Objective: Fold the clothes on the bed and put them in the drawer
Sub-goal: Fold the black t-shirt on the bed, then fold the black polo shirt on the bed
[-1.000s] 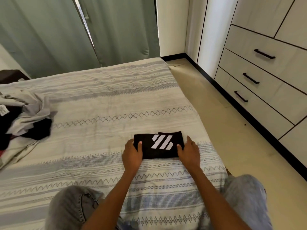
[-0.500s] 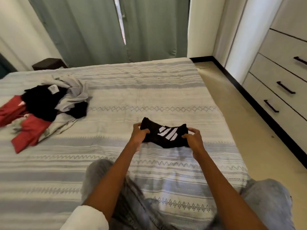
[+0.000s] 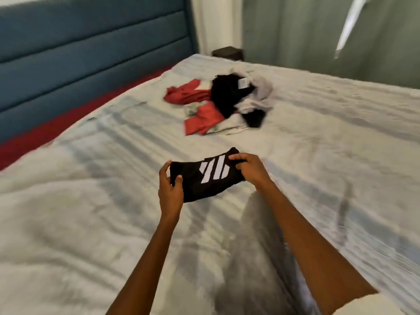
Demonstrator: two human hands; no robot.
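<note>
At frame centre, our hands grip the folded shirt (image 3: 204, 178), left hand (image 3: 170, 189) and right hand (image 3: 248, 168) at opposite ends. Its long axis runs left to right above the bed (image 3: 318, 155).

Bed (image 3: 318, 155): pale grey-white cover with faint blue-grey stripe bands, surface rumpled, picture blurred so the pattern detail can't be read. Blue padded headboard (image 3: 91, 53) runs along the far-left edge; a strip of red sheet (image 3: 56, 130) shows between the headboard and the cover.

Lying directly on the cover, toward the far side: one loose pile of unfolded clothes (image 3: 222, 103). Red pieces on its left and near side, black garment in the middle with a small white tag, light grey fabric on the right, a pale piece underneath. Items overlap and touch; count can't be told.
</note>
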